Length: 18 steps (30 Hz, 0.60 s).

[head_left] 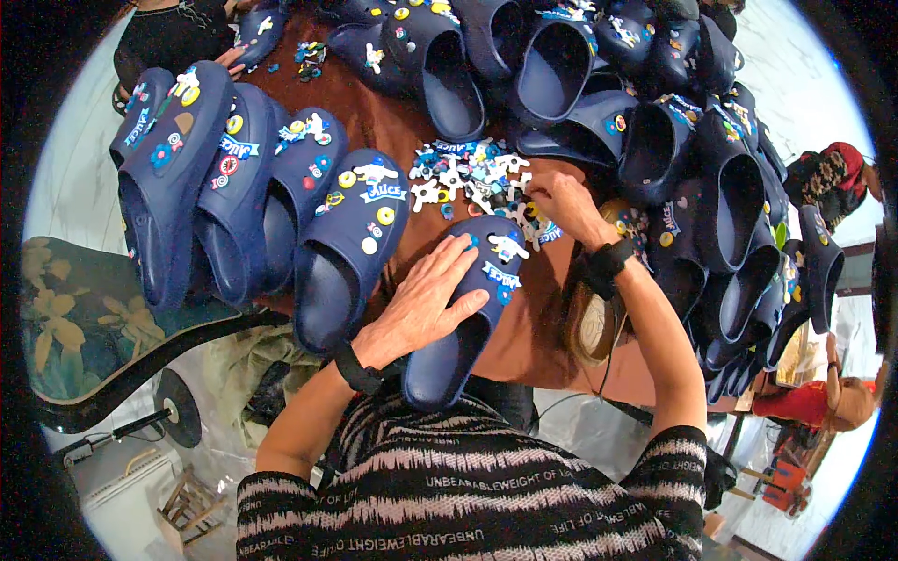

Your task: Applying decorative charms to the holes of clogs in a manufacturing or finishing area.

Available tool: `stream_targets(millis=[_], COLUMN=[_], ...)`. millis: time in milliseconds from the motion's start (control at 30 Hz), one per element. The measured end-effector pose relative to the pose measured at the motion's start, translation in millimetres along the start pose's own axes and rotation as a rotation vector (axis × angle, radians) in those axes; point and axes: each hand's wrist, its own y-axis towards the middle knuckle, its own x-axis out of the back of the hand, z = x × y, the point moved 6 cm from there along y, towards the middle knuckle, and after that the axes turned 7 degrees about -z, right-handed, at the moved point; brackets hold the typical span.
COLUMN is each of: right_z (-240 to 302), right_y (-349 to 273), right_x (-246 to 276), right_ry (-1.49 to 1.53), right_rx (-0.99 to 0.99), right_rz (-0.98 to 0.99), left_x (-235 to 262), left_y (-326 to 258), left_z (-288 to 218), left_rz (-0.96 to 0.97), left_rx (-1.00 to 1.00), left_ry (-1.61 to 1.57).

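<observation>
A navy clog [440, 369] lies in front of me, toe pointing away, with a white figure-shaped shoe charm [506, 247] and a blue-white banner charm [500, 275] on its upper. My left hand [426, 304] rests flat along the clog's left side, fingers stretched out and thumb apart. By its fingertips sits a small blue charm [471, 242]. Beyond the toe is a heap of loose charms [468, 178], mostly white, blue and black, some yellow. At the heap's right edge my right hand [561, 201] has its fingers bent together; whatever is between them is hidden.
Decorated navy clogs [351, 224] stand in a row at left; many more [552, 70] crowd the far side and right. A tan-soled shoe [594, 323] sits near my right forearm. The brown cloth [374, 122] covers the table. Another person's hand [229, 61] is at the far left.
</observation>
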Motion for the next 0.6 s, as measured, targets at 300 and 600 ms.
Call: stream_targets(millis=[300,600], right_z=[14.3,-5.6], right_y=[4.9,-2.2], right_x=[-24.1,-10.8], right_ry=[-0.067,0.873], right_rx=[-0.03,-0.179], right_rz=[0.092,0.088], left_x=[1.8,0.6], left_y=[-2.5,-2.5], left_z=[0.3,0.7], left_rz=[-0.016,-0.025], left_rx=[0.0,-0.007], left_ry=[-0.009,-0.015])
